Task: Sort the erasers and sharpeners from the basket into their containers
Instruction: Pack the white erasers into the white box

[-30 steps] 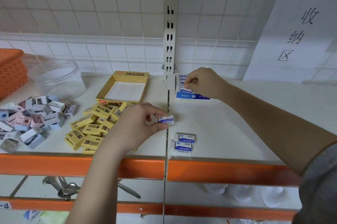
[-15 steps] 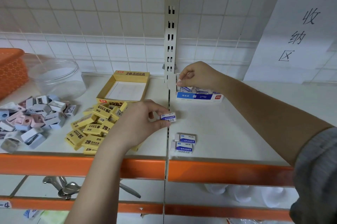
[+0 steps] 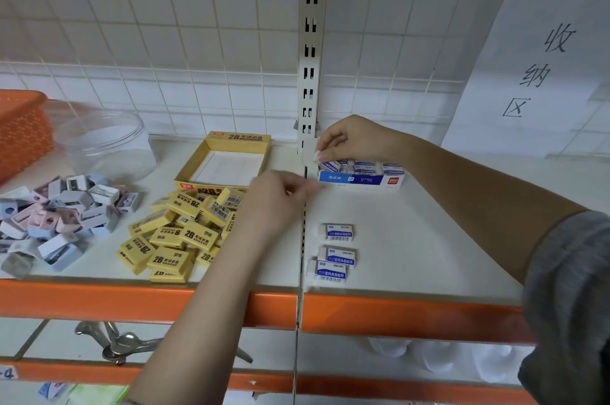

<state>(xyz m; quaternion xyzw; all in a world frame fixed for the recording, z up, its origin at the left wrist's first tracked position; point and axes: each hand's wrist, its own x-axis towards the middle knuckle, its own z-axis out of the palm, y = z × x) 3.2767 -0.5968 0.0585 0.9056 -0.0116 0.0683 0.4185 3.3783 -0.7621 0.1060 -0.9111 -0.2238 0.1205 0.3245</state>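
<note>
The right hand [image 3: 350, 140] pinches a white eraser [image 3: 326, 164] over the left end of the blue box [image 3: 361, 177], at 1 o'clock on the shelf [image 3: 429, 239]. The left hand [image 3: 274, 203] is blurred; I cannot tell what it holds. Three loose erasers [image 3: 335, 254] lie at 5 o'clock, yellow erasers [image 3: 178, 236] at 8, sharpeners [image 3: 56, 219] at 9.

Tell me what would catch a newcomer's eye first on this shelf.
Probably the right hand at the back, pinching a white eraser over the blue-and-white box of erasers. Left of the shelf seam lies a heap of yellow erasers before their open yellow box. Farther left sits a pile of pastel sharpeners.
</note>
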